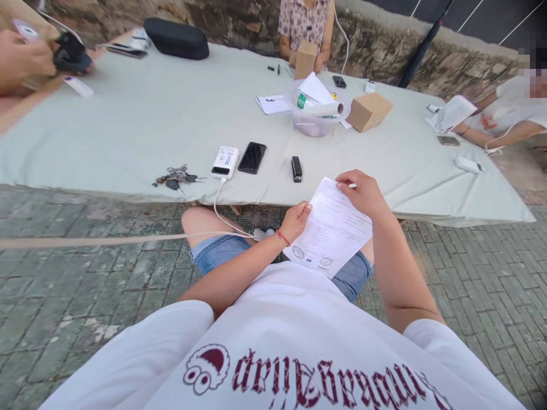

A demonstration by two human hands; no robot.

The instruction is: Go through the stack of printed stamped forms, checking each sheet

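Over my lap I held a printed sheet short of the surface, left hand pinching its left edge, right hand its top corner; light, floppy, crease-prone, best gripped at opposite edges.

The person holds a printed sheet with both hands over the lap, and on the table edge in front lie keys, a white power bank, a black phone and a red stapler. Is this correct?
Not quite: the stapler is black, not red, as the head view shows. The rest holds: the left hand and the right hand hold the printed sheet over the lap, and keys, a white power bank and a black phone lie near the table edge.
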